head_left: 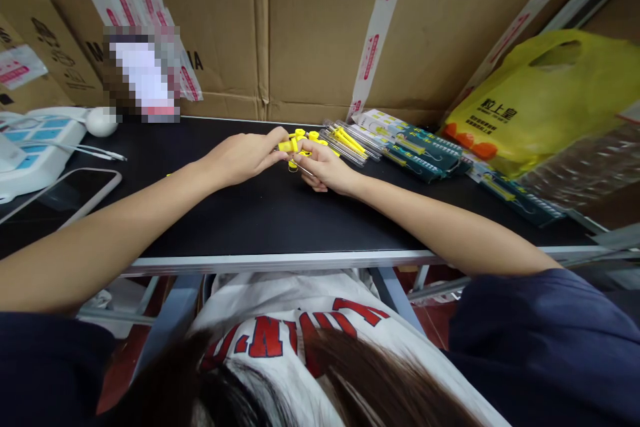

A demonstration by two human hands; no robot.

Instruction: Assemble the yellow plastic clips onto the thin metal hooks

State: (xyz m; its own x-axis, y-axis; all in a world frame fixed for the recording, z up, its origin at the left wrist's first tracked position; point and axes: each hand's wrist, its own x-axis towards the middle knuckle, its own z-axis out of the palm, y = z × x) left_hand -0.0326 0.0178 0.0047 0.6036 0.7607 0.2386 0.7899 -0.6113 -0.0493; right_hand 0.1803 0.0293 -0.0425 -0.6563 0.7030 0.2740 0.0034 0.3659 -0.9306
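L to R: left hand (240, 157) pinching a yellow plastic piece (289, 145) over the black desk (240, 213), right hand (323, 165) gripping its mate w/ fingertips; probably best keeping both parts aligned and pressing straight, near the yellow parts pile (313, 137).

A: What stands behind the table (225, 213)?

B: A wall of large brown cardboard boxes (310, 27), sealed with white tape printed in red. They fill the whole back of the view.

A: And the table itself?

B: A black top with a pale metal edge, on grey metal legs (170, 313). A reddish floor (125, 360) shows beneath it.

A: Anything at the sides?

B: A white power strip (30, 147) with cables on the left, and a yellow plastic bag (550, 93) on the right. The light is even and soft.
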